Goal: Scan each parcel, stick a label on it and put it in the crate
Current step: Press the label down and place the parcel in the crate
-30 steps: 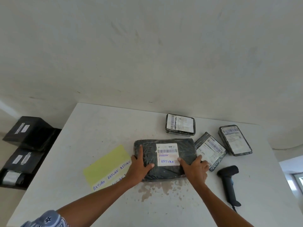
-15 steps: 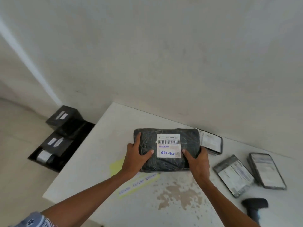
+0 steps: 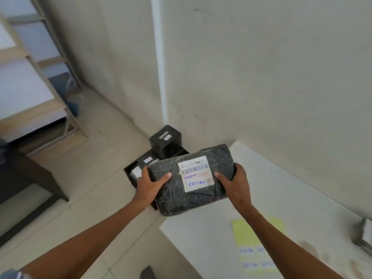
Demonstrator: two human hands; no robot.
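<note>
Parcel (image 3: 191,179) with RETURN label (image 3: 196,174) now up off tabletop (image 3: 281,188), moved toward 9 o'clock, over tabletop edge. It partly hides black crate (image 3: 128,171) on floor. Left grip (image 3: 150,185) and right grip (image 3: 237,184) still curl round parcel ends.

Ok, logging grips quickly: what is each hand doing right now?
Left hand: grips the black parcel, left end.
Right hand: grips its right end.

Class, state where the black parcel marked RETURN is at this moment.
In the head view, the black parcel is mid-frame, gripped between left hand and right hand above the table edge, with the crate on the floor beyond.
</note>
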